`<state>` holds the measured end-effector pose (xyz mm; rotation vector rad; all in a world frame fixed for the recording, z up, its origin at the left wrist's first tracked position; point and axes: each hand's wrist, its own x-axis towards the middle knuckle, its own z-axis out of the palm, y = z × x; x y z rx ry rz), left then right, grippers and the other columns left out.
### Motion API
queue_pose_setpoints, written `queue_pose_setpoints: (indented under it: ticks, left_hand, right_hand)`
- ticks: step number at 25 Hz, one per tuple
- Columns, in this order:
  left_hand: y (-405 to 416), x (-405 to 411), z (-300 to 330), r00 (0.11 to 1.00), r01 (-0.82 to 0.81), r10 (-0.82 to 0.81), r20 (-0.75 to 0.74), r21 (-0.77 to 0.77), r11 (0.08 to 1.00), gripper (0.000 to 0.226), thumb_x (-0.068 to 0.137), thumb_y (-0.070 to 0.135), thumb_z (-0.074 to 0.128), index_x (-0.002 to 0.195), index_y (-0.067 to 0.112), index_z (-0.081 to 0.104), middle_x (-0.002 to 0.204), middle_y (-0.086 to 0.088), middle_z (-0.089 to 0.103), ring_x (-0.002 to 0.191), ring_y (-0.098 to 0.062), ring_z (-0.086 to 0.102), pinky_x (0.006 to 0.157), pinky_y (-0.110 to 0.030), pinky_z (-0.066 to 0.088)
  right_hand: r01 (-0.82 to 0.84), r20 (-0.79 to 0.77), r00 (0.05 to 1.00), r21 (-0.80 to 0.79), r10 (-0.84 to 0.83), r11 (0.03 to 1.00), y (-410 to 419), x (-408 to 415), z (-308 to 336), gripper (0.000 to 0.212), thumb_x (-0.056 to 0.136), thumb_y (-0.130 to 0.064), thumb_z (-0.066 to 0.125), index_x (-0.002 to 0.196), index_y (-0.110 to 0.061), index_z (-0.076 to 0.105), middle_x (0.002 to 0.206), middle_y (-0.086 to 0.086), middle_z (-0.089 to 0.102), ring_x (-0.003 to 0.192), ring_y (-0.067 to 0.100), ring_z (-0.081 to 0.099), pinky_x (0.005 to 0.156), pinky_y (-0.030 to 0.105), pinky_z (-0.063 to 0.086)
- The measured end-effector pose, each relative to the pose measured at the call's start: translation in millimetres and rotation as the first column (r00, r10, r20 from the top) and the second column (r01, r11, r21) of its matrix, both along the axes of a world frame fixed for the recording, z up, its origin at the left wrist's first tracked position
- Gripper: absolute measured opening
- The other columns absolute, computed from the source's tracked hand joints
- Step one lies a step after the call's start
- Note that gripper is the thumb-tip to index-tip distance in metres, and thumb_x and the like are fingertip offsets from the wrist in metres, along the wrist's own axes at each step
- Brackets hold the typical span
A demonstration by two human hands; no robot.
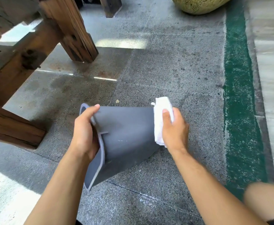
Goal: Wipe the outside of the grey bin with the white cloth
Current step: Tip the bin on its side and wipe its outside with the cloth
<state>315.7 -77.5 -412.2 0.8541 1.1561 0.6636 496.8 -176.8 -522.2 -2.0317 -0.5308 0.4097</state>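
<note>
Gripping grey bin [125, 135] rim: left hand [84, 132] | right hand [173, 129] fingers clutch white cloth [159, 120] at base

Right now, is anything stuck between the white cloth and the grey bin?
No, nothing visible is in the way. The folded white cloth, held in the right hand, lies straight against the base end of the grey plastic bin. The left hand holds the bin's rim at the other end.
</note>
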Motion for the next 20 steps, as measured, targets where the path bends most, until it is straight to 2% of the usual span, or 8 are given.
queue_pose_setpoints:
  ticks: [4,7,11,13,15,16,18,20]
  left_hand:
    - [-23.4,22.1,-2.7,0.975,0.181,-0.178,0.135,-0.008,0.984,0.033,0.097,0.029,0.053,0.100,0.011,0.081,0.102,-0.012,0.081,0.097,-0.029,0.077,0.086,-0.044,0.062]
    - [-37.7,26.6,-10.9,0.938,0.337,-0.322,-0.124,0.125,0.933,0.034,0.102,0.037,0.054,0.121,0.015,0.072,0.114,-0.005,0.080,0.109,-0.024,0.075,0.100,-0.044,0.055]
    - [-62.6,22.0,-18.0,0.816,0.527,-0.376,-0.439,0.297,0.796,0.044,0.092,0.065,0.055,0.117,0.034,0.074,0.114,0.021,0.077,0.112,0.001,0.069,0.105,-0.034,0.051]
    - [-69.5,22.9,-24.3,0.770,0.621,-0.488,-0.411,0.309,0.720,0.024,0.096,0.047,0.064,0.118,0.039,0.070,0.120,0.028,0.073,0.118,0.007,0.064,0.102,-0.020,0.048]
    - [-74.6,23.7,-35.8,0.656,0.752,-0.619,-0.433,0.295,0.590,0.034,0.094,0.029,0.072,0.127,0.033,0.066,0.128,0.025,0.070,0.124,0.008,0.059,0.104,-0.015,0.043]
    - [-76.9,23.5,-44.7,0.615,0.786,-0.625,-0.480,0.316,0.531,0.041,0.093,0.030,0.074,0.133,0.029,0.064,0.132,0.021,0.069,0.127,0.008,0.057,0.109,-0.018,0.042]
    - [-82.8,28.3,-52.6,0.633,0.770,-0.577,-0.515,0.346,0.536,0.043,0.094,0.039,0.070,0.133,0.022,0.065,0.132,0.019,0.069,0.128,0.006,0.056,0.112,-0.025,0.042]
    - [-85.8,35.0,-50.8,0.717,0.689,-0.545,-0.434,0.322,0.649,0.033,0.097,0.041,0.064,0.114,0.015,0.074,0.111,0.020,0.076,0.111,0.008,0.065,0.100,-0.024,0.048]
  right_hand:
    - [-0.203,0.163,0.965,-0.024,0.204,0.979,14.4,-9.3,6.7,0.027,0.099,-0.045,0.048,0.106,-0.023,0.063,0.101,0.000,0.069,0.088,0.026,0.060,0.070,0.036,0.043]
    - [-0.198,0.084,0.976,-0.027,0.200,0.980,19.6,-2.1,2.2,0.025,0.099,-0.044,0.050,0.097,-0.021,0.061,0.092,0.002,0.070,0.084,0.029,0.061,0.066,0.034,0.040]
    - [-0.133,-0.013,0.991,-0.047,0.133,0.990,20.3,-0.3,-5.7,0.029,0.100,-0.042,0.050,0.097,-0.016,0.061,0.092,0.011,0.070,0.083,0.033,0.060,0.067,0.038,0.044]
    - [-0.100,-0.038,0.994,-0.053,0.098,0.994,22.5,0.3,-6.8,0.030,0.101,-0.042,0.050,0.097,-0.015,0.061,0.093,0.013,0.071,0.078,0.032,0.056,0.065,0.038,0.041]
    - [-0.087,-0.072,0.994,-0.044,0.084,0.995,23.8,0.9,-8.1,0.030,0.101,-0.041,0.051,0.098,-0.013,0.063,0.092,0.013,0.071,0.077,0.032,0.057,0.067,0.040,0.045]
    - [-0.094,-0.105,0.990,-0.035,0.090,0.995,24.5,0.6,-9.8,0.031,0.101,-0.040,0.051,0.098,-0.012,0.063,0.091,0.013,0.071,0.079,0.033,0.059,0.069,0.040,0.047]
    - [-0.142,-0.184,0.973,-0.008,0.138,0.990,25.6,-1.5,-14.1,0.029,0.101,-0.039,0.052,0.094,-0.013,0.064,0.084,0.009,0.069,0.077,0.031,0.060,0.068,0.039,0.047]
    - [-0.167,-0.278,0.943,0.076,0.182,0.983,28.1,-5.5,-17.3,0.028,0.099,-0.038,0.055,0.085,-0.015,0.061,0.071,0.000,0.062,0.069,0.025,0.055,0.066,0.038,0.045]
